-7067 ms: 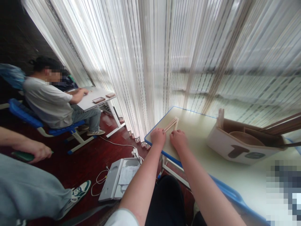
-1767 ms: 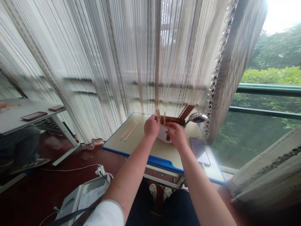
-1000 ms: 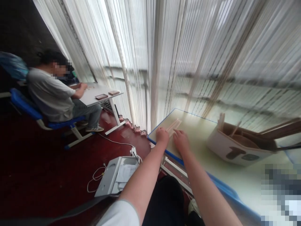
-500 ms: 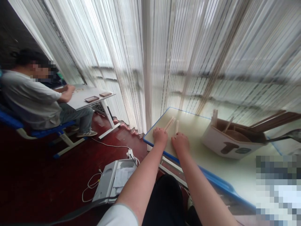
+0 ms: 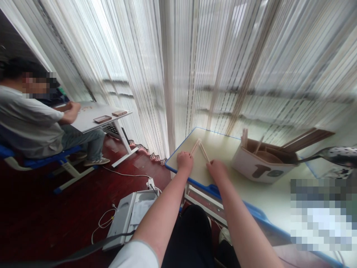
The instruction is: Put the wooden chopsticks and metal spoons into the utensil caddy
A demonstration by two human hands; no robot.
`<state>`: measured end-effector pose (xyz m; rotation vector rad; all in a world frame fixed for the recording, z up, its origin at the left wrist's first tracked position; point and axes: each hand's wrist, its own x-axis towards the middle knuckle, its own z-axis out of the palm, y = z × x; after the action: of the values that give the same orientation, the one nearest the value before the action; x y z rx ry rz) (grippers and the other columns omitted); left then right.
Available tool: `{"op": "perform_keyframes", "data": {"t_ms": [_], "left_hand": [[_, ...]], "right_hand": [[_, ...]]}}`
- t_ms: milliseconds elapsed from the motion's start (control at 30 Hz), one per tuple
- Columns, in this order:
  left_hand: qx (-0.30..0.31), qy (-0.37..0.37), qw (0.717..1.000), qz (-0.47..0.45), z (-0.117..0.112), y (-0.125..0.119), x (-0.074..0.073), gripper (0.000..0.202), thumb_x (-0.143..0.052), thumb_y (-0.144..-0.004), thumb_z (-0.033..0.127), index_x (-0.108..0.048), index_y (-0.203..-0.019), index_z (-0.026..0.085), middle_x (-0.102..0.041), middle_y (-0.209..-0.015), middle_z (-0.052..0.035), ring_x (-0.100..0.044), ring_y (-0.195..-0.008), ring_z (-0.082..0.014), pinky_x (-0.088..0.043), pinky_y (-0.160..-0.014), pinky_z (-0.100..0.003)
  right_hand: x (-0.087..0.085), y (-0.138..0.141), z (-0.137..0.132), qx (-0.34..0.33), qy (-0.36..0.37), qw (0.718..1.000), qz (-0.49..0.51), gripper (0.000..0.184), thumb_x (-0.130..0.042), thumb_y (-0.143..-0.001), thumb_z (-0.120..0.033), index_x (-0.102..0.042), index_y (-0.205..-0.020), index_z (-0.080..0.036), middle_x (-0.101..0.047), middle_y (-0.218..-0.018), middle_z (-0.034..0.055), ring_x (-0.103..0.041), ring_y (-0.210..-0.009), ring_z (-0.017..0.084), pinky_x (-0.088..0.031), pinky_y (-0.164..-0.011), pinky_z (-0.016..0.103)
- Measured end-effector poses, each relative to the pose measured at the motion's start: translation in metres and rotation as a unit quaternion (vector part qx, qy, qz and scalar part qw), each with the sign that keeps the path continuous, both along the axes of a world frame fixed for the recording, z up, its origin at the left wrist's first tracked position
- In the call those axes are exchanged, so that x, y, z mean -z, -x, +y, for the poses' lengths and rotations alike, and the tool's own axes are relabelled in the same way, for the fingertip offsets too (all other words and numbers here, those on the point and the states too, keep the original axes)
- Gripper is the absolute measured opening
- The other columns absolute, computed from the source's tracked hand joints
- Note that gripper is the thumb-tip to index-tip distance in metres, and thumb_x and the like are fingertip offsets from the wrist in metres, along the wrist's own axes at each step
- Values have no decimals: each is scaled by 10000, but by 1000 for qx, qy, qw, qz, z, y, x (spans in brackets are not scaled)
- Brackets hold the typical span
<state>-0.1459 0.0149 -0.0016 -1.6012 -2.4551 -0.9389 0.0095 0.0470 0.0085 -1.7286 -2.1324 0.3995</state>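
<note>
My left hand [image 5: 185, 162] is closed around the near end of some thin pale wooden sticks [image 5: 195, 147] over the left part of the table [image 5: 217, 143]. My right hand [image 5: 218, 170], a little blurred, pinches the near end of more thin pale wooden sticks [image 5: 204, 152]. The far tips of both lots come together, making an upturned V with its point toward the curtain. How many sticks each hand has is too fine to tell.
Right of my hands stands a white box [image 5: 259, 169] holding wooden strips and sticks. Past it lies a dark spotted object [image 5: 341, 155]. An open grey case [image 5: 131, 219] and cables are on the floor. At left a person [image 5: 30, 115] sits at another table [image 5: 92, 117].
The sticks in my right hand have tilted left, so their far tips now meet those from my left hand. My right hand has turned and shifted slightly away from the left one.
</note>
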Motion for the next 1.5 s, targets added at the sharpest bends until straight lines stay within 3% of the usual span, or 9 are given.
{"op": "perform_keyframes", "data": {"t_ms": [167, 333, 467, 667, 867, 1033, 1200, 1367, 1500], "left_hand": [[2, 9, 1000, -3, -2, -3, -4, 254, -513, -777, 307, -706, -903, 201, -629, -933, -106, -531, -941, -232, -388, -869, -335], [3, 18, 999, -27, -7, -5, -8, 300, -522, -769, 407, -708, -892, 207, -648, -951, -113, -542, -965, -257, -397, -864, -359], [14, -79, 991, -105, -13, -14, -19, 378, -498, -796, 439, -674, -984, 163, -647, -1019, -120, -546, -1008, -234, -394, -896, -338], [214, -201, 892, -344, -24, -68, -62, 462, -396, -835, 509, -659, -936, 142, -661, -758, -53, -603, -700, -146, -459, -641, -251], [307, -250, 866, -306, -34, -126, -98, 405, -461, -818, 488, -682, -824, 148, -628, -694, -34, -572, -688, -126, -442, -652, -232], [336, -255, 850, -315, -32, -168, -115, 385, -476, -819, 475, -691, -859, 158, -659, -722, -38, -601, -713, -138, -462, -668, -242], [342, -294, 828, -334, -26, -200, -145, 353, -552, -780, 450, -676, -939, 160, -690, -774, -53, -631, -687, -145, -495, -659, -259], [351, -307, 827, -313, -10, -211, -178, 311, -548, -786, 434, -671, -881, 164, -685, -752, -46, -645, -654, -139, -508, -613, -251], [337, -301, 841, -299, 14, -208, -193, 285, -564, -780, 409, -662, -868, 157, -686, -774, -53, -645, -647, -131, -515, -602, -251]], "right_hand": [[6, -10, -2, -15, -1, 997, 77, 246, -482, -775, -260, -660, -896, -141, -682, -849, 124, -626, -794, 227, -426, -657, 293], [-1, -19, -16, -93, 26, 983, 158, 229, -471, -754, -173, -650, -893, -144, -681, -869, 79, -610, -798, 177, -421, -692, 259], [-4, -30, -36, -68, -40, 973, 218, 263, -442, -774, -247, -629, -922, -135, -664, -861, 84, -593, -761, 183, -430, -687, 283], [-11, -57, -59, -110, -59, 942, 311, 268, -439, -778, -323, -599, -912, -154, -655, -862, 75, -591, -775, 190, -447, -722, 305], [-19, -101, -68, -97, -60, 922, 369, 255, -451, -786, -348, -582, -907, -165, -651, -831, 64, -594, -749, 178, -464, -698, 293], [-39, -140, -72, -88, -136, 934, 318, 223, -440, -798, -299, -591, -901, -173, -646, -846, 60, -591, -753, 169, -466, -714, 289], [-69, -175, -65, -41, -211, 942, 256, 198, -445, -795, -243, -596, -906, -181, -629, -889, 61, -586, -770, 161, -467, -737, 286], [-98, -192, -52, -1, -235, 952, 198, 203, -441, -808, -219, -610, -915, -188, -612, -908, 56, -582, -764, 151, -464, -731, 278], [-118, -189, -35, 12, -267, 947, 178, 266, -420, -789, -140, -609, -972, -179, -620, -933, 64, -574, -852, 159, -448, -782, 278]]}}
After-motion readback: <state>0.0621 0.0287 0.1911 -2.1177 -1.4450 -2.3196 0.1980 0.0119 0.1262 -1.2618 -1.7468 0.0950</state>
